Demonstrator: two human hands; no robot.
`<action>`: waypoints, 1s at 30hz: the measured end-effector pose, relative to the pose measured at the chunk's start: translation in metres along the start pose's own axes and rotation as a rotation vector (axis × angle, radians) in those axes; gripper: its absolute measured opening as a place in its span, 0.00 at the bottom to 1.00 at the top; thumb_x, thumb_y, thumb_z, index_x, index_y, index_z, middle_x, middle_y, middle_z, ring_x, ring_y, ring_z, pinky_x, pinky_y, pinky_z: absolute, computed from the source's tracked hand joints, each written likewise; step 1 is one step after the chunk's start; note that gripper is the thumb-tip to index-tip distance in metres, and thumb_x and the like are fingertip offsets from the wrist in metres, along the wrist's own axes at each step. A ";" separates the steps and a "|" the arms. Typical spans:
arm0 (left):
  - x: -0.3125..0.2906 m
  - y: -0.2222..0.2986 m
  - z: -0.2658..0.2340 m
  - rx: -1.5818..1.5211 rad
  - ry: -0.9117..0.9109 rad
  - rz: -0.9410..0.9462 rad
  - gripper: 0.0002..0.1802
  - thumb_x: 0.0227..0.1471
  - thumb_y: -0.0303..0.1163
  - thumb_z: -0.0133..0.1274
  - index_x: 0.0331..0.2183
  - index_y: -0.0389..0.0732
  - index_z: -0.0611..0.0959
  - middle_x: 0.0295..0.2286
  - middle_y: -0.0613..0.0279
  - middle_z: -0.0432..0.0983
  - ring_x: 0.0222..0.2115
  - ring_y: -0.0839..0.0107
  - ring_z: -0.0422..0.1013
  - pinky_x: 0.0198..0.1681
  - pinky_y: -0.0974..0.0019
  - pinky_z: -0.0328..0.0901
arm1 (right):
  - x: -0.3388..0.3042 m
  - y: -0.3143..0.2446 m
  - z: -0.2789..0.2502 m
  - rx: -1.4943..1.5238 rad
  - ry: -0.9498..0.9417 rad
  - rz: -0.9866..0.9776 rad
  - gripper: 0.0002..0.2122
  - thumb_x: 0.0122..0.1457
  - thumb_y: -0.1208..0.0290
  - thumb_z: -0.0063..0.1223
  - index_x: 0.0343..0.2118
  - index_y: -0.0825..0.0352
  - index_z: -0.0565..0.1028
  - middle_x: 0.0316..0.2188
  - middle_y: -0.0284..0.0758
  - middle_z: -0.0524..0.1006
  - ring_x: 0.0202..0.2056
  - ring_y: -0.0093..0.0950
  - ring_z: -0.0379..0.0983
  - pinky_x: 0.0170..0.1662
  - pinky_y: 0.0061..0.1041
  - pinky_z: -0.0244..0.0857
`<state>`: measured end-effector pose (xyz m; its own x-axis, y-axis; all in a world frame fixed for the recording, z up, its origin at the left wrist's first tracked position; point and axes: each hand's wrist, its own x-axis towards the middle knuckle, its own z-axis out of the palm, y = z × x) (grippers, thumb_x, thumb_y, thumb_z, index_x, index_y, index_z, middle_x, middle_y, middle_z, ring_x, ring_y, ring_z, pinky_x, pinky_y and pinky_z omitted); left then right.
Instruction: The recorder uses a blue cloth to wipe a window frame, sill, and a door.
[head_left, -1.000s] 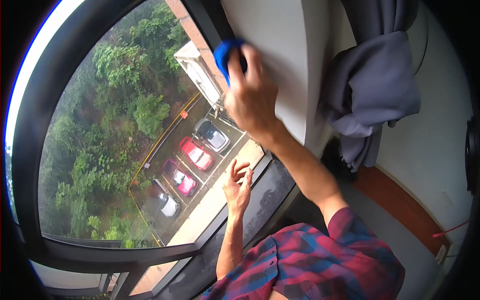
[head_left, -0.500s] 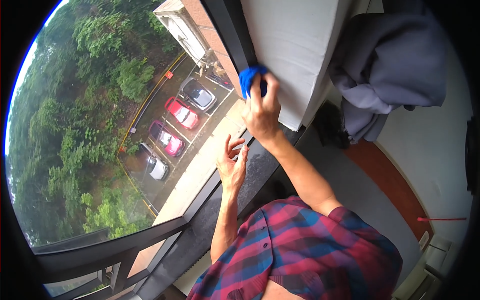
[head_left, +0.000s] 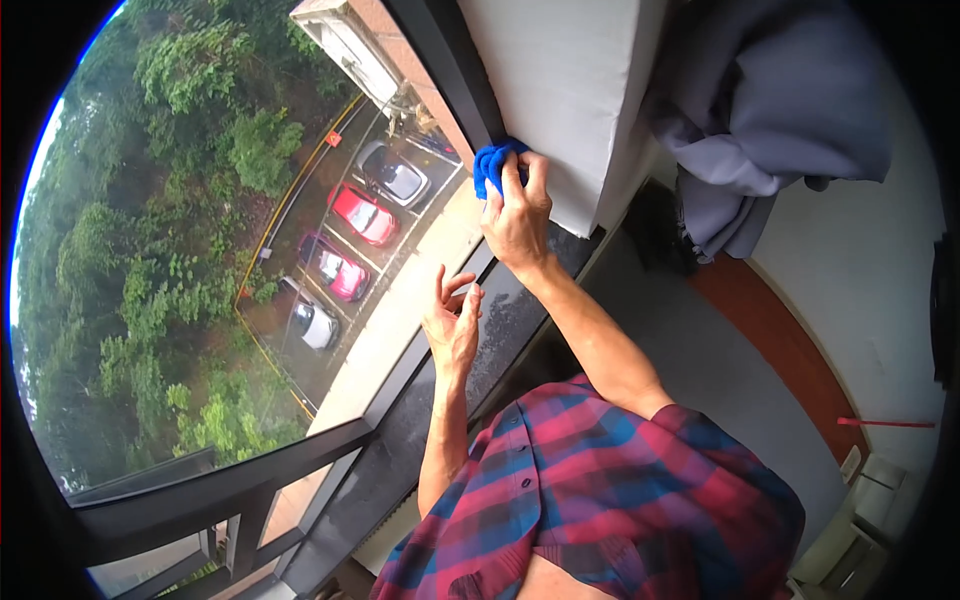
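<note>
- The blue cloth (head_left: pixel 489 166) is partly hidden behind the right-hand grip (head_left: pixel 517 222); the palm side of this grip does not show.
- Below the cloth, it is not possible to tell if the left-hand grip (head_left: pixel 453 325) touches the window frame (head_left: pixel 447 75).
- Right of the cloth, the grey curtain (head_left: pixel 770 110) is cut by the top edge.
- Far below the cloth, the plaid shirt (head_left: pixel 620 480) is cut by the lower edge.
- Left of the cloth, the parked cars (head_left: pixel 363 213) are too small for details.
</note>
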<state>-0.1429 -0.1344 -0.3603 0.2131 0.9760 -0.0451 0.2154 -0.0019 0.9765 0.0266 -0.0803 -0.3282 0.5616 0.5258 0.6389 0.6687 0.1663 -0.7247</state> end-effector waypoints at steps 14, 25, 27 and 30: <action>-0.042 -0.038 -0.010 0.062 0.123 -0.081 0.34 0.58 0.32 0.57 0.61 0.33 0.64 0.41 0.53 0.81 0.34 0.68 0.79 0.34 0.68 0.74 | -0.085 0.120 0.034 -0.362 -0.580 0.189 0.06 0.44 0.72 0.58 0.20 0.71 0.79 0.18 0.49 0.76 0.24 0.49 0.76 0.31 0.47 0.67; -0.120 -0.066 -0.068 -0.169 0.790 -0.075 0.22 0.59 0.25 0.55 0.54 0.32 0.73 0.36 0.55 0.82 0.33 0.70 0.80 0.32 0.69 0.74 | -0.151 -0.099 0.041 0.843 -1.237 0.560 0.06 0.60 0.76 0.58 0.37 0.73 0.80 0.31 0.27 0.79 0.30 0.15 0.71 0.35 0.19 0.66; -0.148 -0.061 -0.101 -0.386 0.960 -0.107 0.20 0.60 0.27 0.54 0.52 0.30 0.71 0.35 0.56 0.82 0.31 0.73 0.78 0.29 0.72 0.72 | -0.168 -0.138 0.032 0.849 -1.265 0.443 0.08 0.61 0.75 0.58 0.40 0.74 0.80 0.32 0.29 0.79 0.32 0.17 0.72 0.37 0.19 0.68; -0.190 -0.069 -0.142 -0.476 1.216 -0.046 0.18 0.62 0.33 0.53 0.48 0.31 0.75 0.37 0.58 0.81 0.35 0.74 0.77 0.33 0.72 0.71 | -0.190 -0.201 0.015 1.090 -1.448 0.412 0.11 0.61 0.73 0.58 0.44 0.74 0.78 0.35 0.31 0.80 0.35 0.18 0.74 0.41 0.20 0.69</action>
<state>-0.3333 -0.2892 -0.3896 -0.8317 0.5449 -0.1067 -0.2101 -0.1311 0.9688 -0.2217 -0.2015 -0.3075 -0.6067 0.7833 0.1356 -0.2834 -0.0537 -0.9575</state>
